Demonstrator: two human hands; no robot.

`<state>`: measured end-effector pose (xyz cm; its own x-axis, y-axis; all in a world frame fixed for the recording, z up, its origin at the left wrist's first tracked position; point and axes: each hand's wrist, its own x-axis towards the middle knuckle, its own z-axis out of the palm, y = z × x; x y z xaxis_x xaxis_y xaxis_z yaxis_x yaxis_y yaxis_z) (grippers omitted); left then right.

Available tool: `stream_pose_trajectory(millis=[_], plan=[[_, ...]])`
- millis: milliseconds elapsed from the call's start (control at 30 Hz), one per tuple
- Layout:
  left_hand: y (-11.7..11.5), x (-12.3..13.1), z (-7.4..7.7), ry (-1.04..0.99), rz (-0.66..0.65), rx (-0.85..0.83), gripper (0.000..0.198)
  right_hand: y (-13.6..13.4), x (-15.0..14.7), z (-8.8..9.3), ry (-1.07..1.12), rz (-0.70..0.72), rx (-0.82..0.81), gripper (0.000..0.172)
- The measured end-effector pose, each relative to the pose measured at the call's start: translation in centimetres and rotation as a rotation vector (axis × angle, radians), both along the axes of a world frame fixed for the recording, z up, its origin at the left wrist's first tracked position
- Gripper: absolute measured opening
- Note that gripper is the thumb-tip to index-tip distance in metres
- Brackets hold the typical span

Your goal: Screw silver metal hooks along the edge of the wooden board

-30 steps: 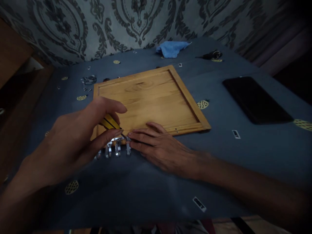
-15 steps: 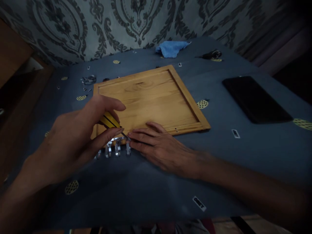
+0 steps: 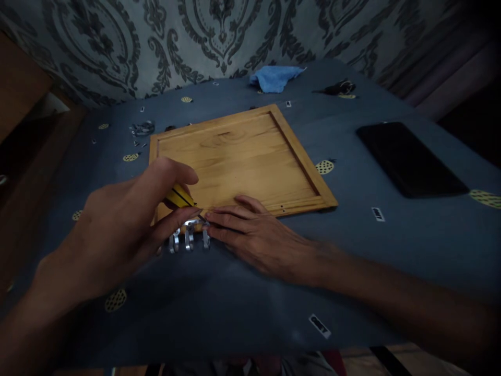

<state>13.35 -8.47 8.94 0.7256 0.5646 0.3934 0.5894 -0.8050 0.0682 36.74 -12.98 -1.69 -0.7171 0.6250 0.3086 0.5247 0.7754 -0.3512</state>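
Observation:
My left hand [image 3: 113,230] is closed around the yellow handle of a screwdriver [image 3: 180,196], thumb and fingers pinching it. Its thin shaft slants down to the right, and the tip meets the near edge of a wooden framed panel [image 3: 235,156] beside a row of shiny metal clips [image 3: 189,237] hanging over that edge. My right hand [image 3: 262,235] lies flat on the same edge, fingers stretched toward the screwdriver tip and touching the rightmost clip or just beside it; the exact contact is hidden. Its thumb is not clearly visible.
Loose metal pieces [image 3: 143,128] lie beyond the panel's left corner. A blue cloth [image 3: 276,78] and a dark tool with a black handle [image 3: 336,87] are at the back. A black tablet-like slab [image 3: 413,159] rests on the right of the blue tablecloth [image 3: 242,313].
My left hand has turned slightly around the screwdriver and shifted a little to the right, covering the leftmost clip more. My right hand and the panel stay put.

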Motion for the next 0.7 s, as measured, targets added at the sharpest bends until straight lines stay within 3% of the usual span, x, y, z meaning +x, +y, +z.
stream_pose_trajectory(millis=[200,700], plan=[[0.13,-0.05,0.00,-0.025,-0.064,-0.144,0.017,-0.14,-0.10,0.15,0.001,-0.014,-0.020,0.037],[0.76,-0.34,0.46,0.001,-0.174,-0.223,0.017,-0.01,-0.08,-0.25,0.030,-0.005,0.039,0.035]])
